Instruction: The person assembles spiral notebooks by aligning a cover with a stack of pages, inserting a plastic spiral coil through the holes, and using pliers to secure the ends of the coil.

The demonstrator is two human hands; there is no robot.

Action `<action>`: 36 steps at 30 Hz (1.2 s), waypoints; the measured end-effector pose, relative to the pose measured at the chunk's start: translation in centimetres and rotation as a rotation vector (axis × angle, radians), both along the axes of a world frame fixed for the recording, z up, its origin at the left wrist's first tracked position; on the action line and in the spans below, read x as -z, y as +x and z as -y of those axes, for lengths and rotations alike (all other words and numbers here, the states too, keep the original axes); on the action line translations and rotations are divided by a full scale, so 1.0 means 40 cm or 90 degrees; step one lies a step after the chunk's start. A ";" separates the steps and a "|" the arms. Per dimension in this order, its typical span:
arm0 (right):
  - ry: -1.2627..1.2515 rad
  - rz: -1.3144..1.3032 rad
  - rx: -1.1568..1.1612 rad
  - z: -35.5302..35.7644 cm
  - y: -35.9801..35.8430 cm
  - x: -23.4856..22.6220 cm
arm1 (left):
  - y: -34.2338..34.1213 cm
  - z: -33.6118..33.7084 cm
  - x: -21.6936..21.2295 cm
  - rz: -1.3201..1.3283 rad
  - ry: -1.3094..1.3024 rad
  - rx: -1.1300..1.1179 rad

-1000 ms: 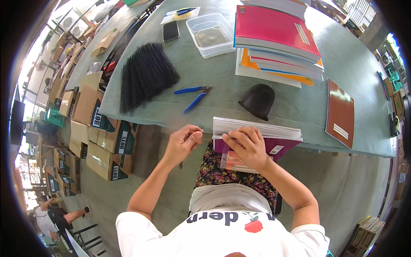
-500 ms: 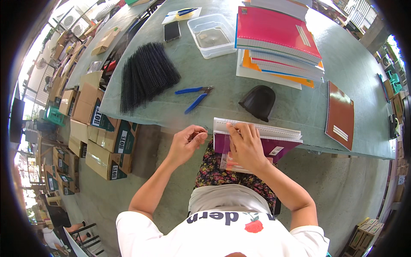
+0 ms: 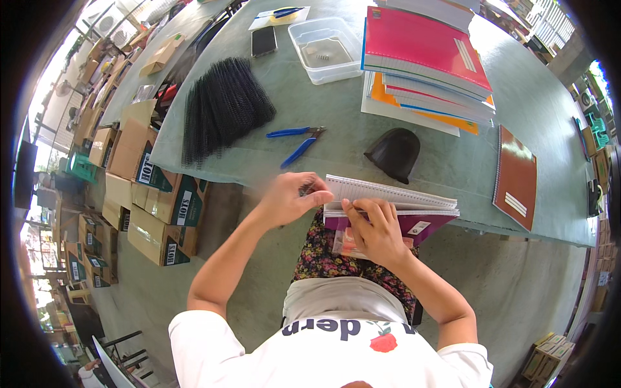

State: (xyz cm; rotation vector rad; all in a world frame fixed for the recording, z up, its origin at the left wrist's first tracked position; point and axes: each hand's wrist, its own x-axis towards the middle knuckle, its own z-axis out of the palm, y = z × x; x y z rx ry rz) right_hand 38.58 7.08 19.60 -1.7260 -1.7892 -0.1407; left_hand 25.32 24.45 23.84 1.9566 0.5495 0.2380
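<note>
My right hand [image 3: 378, 229] grips a notebook with a purple cover [image 3: 414, 225], its fingers over the white punched pages [image 3: 394, 192]. The notebook stands tilted at the table's near edge, above my lap, its sheets parted along the row of holes. At its left end, my left hand [image 3: 291, 197] is closed, fingertips against the corner of the pages. A thin dark piece [image 3: 305, 189] shows between those fingers, mostly hidden; it resembles the black spiral coils [image 3: 226, 110] heaped at the left. Blue-handled cutting pliers [image 3: 297, 143] lie beyond, beside a black rounded cap-like piece [image 3: 394, 154].
A tall stack of notebooks [image 3: 427, 52] stands at the far right of the green table [image 3: 252, 155], with a brown notebook [image 3: 515, 178] nearer the right edge. At the back are a clear plastic tub [image 3: 325, 48] and a phone [image 3: 264, 41]. Cardboard boxes [image 3: 165, 220] are piled on the left.
My left hand has moved up and right, to the corner of the pages. The sheets have parted, the rear ones separating from those by the purple cover. My right hand keeps its hold.
</note>
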 end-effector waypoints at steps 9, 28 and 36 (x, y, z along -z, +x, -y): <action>0.027 0.014 -0.021 0.013 -0.002 0.012 | 0.048 -0.045 -0.004 -0.231 -0.307 0.120; -0.165 -0.014 0.047 -0.095 -0.011 -0.052 | -0.113 0.116 0.069 -0.106 -0.044 -0.163; -0.156 0.029 0.027 -0.109 -0.019 -0.042 | -0.115 0.081 0.042 0.042 -0.261 -0.127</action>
